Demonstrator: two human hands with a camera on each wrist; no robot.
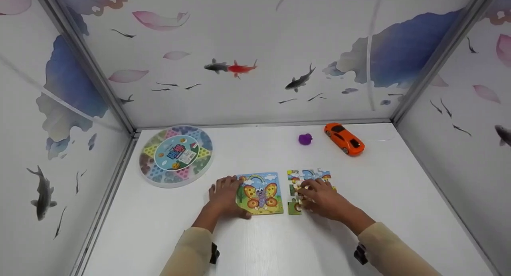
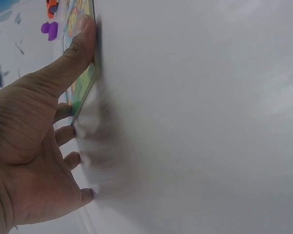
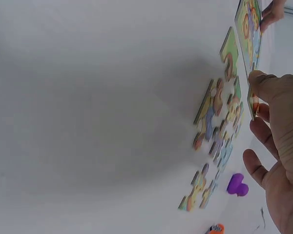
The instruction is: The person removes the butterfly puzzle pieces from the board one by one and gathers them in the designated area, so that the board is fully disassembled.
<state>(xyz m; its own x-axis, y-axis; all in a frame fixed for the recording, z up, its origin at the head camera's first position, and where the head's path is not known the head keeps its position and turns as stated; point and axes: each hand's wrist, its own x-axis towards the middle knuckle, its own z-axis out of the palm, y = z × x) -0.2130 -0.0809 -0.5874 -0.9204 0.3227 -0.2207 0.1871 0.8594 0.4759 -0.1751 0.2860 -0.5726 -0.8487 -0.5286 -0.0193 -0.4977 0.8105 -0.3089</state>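
Left hand [image 1: 224, 196] lies flat, fingers straight, pinning the butterfly picture card [image 1: 260, 193] so it stays put as reference; my right hand [image 1: 319, 198] pinches a puzzle piece [image 3: 254, 105] over the half-built jigsaw [image 1: 309, 175] beside it.

On the tabletop [image 1: 279, 244], the butterfly picture [image 1: 260, 193] is set just left of the puzzle pieces [image 1: 309, 175]. The round game box [image 1: 176, 155] is placed far left; the small toy [image 1: 305, 139] and toy car [image 1: 344, 138] are set behind.
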